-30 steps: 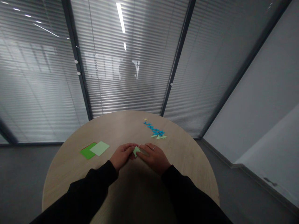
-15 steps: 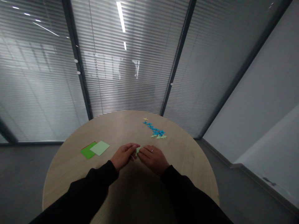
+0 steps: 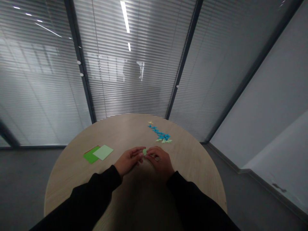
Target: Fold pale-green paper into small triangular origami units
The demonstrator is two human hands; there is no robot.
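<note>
In the head view, the left hand point(image 3: 128, 158) and right hand point(image 3: 158, 158) have drawn closer together, their fingertips pinching a small folded paper point(image 3: 144, 151) between them, just above the round counter point(image 3: 192, 170). Both hands grip it, with the wrists low and the black sleeves point(image 3: 190, 195) angling in from either side. Left of the hands, a pale green sheet point(image 3: 103, 152) overlaps a green sheet point(image 3: 90, 155). Farther off, a trail of blue folded pieces point(image 3: 158, 132) runs toward a yellow star point(image 3: 150, 122), with pale green folded pieces point(image 3: 164, 140) at its near end.
</note>
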